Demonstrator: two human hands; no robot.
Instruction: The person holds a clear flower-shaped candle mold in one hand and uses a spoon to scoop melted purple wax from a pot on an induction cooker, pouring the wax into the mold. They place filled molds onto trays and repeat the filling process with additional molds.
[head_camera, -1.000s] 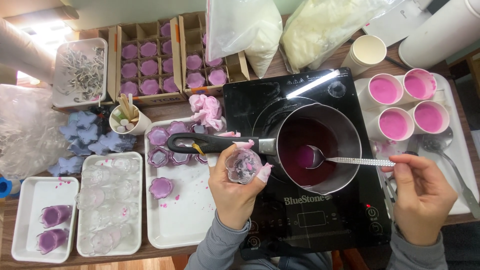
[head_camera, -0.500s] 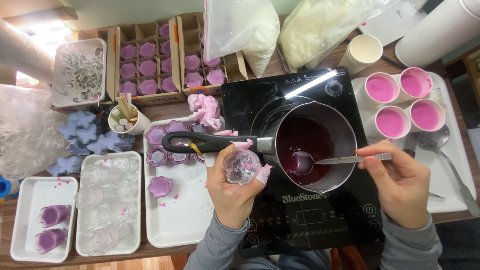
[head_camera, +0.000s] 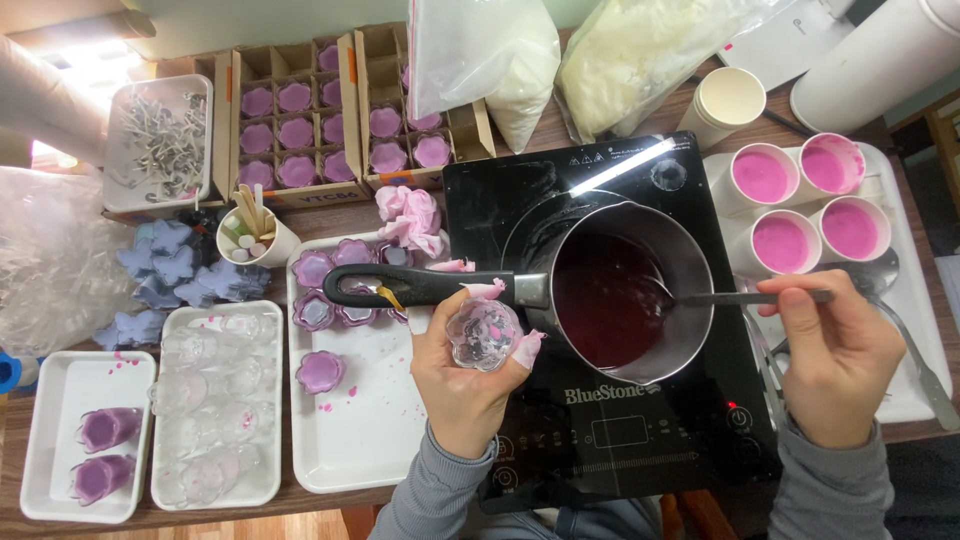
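Left hand (head_camera: 468, 385) clamped around a clear mould (head_camera: 483, 334), held up just beside the pot (head_camera: 620, 292), below its black handle (head_camera: 420, 287). Position of hand and mould unchanged from half a second ago.

Right hand (head_camera: 838, 365) pinched shut on a spoon (head_camera: 740, 297), at the pot's right rim. Half a second ago the spoon bowl sat visible in the dark purple liquid, toward the left of the pot; now the bowl is sunk or hidden, only the shaft showing, and the hand has drawn back to the right. A second ago the hand was lower and further right, spoon bowl near the centre.

Pot sits on a black hob (head_camera: 620, 440), directly ahead of both hands.

Left of the left hand: white tray (head_camera: 370, 440) with filled purple moulds, one (head_camera: 321, 371) standing alone. Further left, a tray of clear moulds (head_camera: 215, 400).

Beyond the right hand: four cups (head_camera: 800, 205) of pink wax.

Far side: cardboard boxes (head_camera: 300, 120) of purple pieces, two bags (head_camera: 500, 60) of white flakes.

Hard to read: contents of the mould in hand; glare obscures it. Both forearms cut off at the bottom edge.
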